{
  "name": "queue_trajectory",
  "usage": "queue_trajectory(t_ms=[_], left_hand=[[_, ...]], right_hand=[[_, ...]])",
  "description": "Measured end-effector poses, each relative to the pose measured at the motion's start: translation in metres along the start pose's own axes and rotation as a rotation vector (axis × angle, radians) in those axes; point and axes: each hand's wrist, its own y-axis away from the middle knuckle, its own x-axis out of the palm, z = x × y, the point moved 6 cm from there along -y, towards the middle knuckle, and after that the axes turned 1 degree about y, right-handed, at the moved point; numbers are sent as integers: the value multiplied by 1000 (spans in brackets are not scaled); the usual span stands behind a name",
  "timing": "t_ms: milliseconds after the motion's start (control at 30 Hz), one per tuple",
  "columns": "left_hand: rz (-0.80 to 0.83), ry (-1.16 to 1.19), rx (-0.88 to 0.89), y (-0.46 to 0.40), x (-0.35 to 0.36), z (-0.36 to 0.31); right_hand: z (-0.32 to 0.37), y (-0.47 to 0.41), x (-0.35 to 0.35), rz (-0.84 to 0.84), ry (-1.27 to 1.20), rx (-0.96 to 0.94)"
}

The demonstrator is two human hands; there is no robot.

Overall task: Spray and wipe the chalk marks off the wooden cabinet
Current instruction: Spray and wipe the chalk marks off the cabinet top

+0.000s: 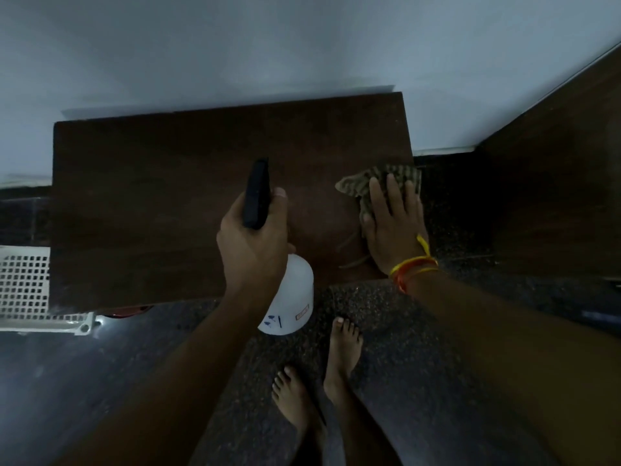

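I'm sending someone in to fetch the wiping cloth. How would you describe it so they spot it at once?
Find the dark wooden cabinet against the pale wall. At its right end, the right hand presses flat on the cloth, which is crumpled. It is the only striped thing there, tan and dark, unlike the white spray bottle in the left hand.

I see the dark wooden cabinet top (151, 203) running out wide beyond my left hand (255, 243). A striped cloth (400, 179) lies flat on it under my right hand (393, 227), at its right edge. Faint pale streaks (353, 253) mark the wood just left of that wrist.
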Motion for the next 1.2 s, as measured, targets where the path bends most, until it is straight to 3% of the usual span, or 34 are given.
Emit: queue_trajectory(t_ms=[100, 233, 367, 500, 633, 800, 1033, 1200], left_hand=[[0, 6, -4, 3, -9, 4], [8, -5, -20, 11, -15, 6], [23, 4, -10, 16, -27, 0], [29, 3, 20, 20, -40, 2], [25, -20, 18, 25, -53, 11], [24, -14, 7, 32, -63, 15], [36, -31, 58, 39, -71, 17], [63, -29, 41, 47, -71, 23]], right_hand=[[24, 9, 3, -16, -33, 78], [55, 48, 18, 81, -7, -88], [40, 67, 14, 66, 38, -138], [15, 54, 8, 42, 35, -19], [37, 45, 11, 10, -36, 129], [83, 73, 27, 85, -5, -66], [116, 39, 31, 60, -63, -39], [121, 79, 36, 120, -32, -213]])
